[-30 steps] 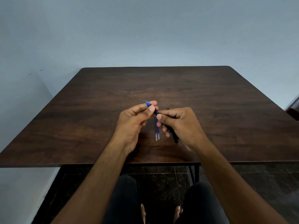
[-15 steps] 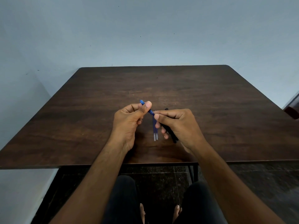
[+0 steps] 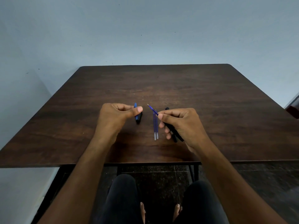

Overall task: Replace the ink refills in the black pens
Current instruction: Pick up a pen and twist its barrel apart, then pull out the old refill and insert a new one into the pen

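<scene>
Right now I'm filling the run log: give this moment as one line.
left hand: holds blue tip section | right hand: holds black pen barrel, refill exposed | spare refills: on table

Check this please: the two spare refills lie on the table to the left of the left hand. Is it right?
Not quite. In the head view the two spare refills lie on the table between the hands: to the right of the left hand, beside the right hand.

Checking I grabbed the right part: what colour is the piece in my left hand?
Blue, over a black lower end, in the head view: pen tip section.
</scene>
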Demonstrator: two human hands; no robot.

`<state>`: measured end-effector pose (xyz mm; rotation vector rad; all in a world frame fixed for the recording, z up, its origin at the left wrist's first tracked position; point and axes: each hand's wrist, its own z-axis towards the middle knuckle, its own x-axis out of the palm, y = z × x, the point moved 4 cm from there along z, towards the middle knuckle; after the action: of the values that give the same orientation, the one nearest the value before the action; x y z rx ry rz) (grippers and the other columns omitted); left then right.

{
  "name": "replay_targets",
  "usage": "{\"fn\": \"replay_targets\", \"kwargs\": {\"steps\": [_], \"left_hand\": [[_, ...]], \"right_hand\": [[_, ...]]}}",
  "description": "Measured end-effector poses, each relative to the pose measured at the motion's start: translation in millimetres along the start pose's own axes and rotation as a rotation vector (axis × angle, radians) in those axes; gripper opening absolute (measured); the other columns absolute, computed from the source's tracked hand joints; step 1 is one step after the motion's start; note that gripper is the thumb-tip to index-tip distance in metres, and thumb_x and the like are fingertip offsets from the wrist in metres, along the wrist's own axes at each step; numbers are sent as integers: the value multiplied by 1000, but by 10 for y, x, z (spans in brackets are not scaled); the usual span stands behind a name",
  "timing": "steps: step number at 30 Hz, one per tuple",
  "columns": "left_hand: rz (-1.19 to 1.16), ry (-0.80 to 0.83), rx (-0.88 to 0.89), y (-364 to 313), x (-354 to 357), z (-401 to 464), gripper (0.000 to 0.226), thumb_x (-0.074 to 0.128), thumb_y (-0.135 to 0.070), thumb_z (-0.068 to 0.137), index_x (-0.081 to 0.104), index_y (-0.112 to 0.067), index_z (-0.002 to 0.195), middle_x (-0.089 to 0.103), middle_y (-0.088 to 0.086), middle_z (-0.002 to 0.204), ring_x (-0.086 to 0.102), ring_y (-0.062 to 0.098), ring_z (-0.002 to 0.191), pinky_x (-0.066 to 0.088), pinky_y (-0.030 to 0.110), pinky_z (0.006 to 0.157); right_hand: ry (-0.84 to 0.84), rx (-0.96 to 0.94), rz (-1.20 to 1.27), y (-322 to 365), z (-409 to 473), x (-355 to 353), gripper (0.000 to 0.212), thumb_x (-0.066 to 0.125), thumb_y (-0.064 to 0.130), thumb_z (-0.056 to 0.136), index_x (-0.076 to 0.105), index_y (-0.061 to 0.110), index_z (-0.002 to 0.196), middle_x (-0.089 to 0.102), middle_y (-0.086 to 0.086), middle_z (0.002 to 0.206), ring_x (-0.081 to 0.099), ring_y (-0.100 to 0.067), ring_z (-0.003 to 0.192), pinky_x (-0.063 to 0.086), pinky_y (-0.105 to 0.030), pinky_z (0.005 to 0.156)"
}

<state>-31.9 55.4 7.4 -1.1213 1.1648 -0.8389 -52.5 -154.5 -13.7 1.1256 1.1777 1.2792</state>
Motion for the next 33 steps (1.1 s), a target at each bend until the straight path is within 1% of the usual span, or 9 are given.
{"fn": "replay_targets", "kwargs": {"steps": [2,4,8,11,14,17,22,28,33], "left_hand": [[268,-3,-2,4,-27,-13,28,90,-40,66,82,-18,82,77,-5,77,69,5,73,51,22,70],[466,14,-67,13,-25,-16,32,90,-43,64,81,-19,84,74,-1,78,63,5,69,46,20,62],[641,34,-108,27,50,-27,37,90,-47,64,78,-20,87,74,2,84,63,14,76,44,24,68],[696,36,-104,22,127,-31,36,90,-41,67,77,-18,92,75,6,96,68,21,90,51,28,74],[745,58,-119,18,188,-41,38,88,-38,71,76,-16,99,74,8,103,68,24,100,52,31,81],[778,81,-148,34,225,-45,43,87,-39,72,74,-15,105,73,8,107,67,24,103,50,32,79],[776,83,-159,65,233,-47,43,87,-40,72,75,-15,105,72,9,108,66,25,103,51,34,79],[766,91,-154,57,222,-65,40,86,-39,73,75,-17,105,72,7,111,65,24,107,54,36,88],[767,95,-157,33,213,-86,41,85,-40,75,74,-18,107,72,6,114,64,22,110,51,33,86]], "right_hand": [[-10,3,-6,8,9,-5,11,72,11,92,79,2,95,70,-12,66,57,-20,53,52,-31,47],[-18,10,-3,19,15,0,12,73,13,92,79,2,95,72,-13,67,58,-20,54,53,-31,48],[-34,28,10,35,1,-2,13,74,15,91,79,4,93,75,-14,70,61,-23,59,53,-33,54],[-64,7,-47,54,-6,-29,11,75,17,90,80,8,90,77,-11,70,56,-27,58,44,-29,52],[-63,12,-47,74,-14,-48,10,75,17,90,81,8,88,77,-11,69,47,-18,51,36,-25,46],[-63,19,-63,87,-20,-59,10,75,17,90,80,8,90,77,-12,70,49,-10,47,38,-22,43],[-61,2,-65,87,-20,-52,11,74,17,91,80,7,91,77,-12,71,52,-13,51,41,-23,44],[-54,5,-54,52,-13,-17,12,74,17,90,80,7,91,77,-12,71,52,-14,51,40,-23,43],[-51,12,-54,35,-19,-20,11,74,16,91,80,7,91,77,-12,71,52,-12,50,40,-22,43]]}}
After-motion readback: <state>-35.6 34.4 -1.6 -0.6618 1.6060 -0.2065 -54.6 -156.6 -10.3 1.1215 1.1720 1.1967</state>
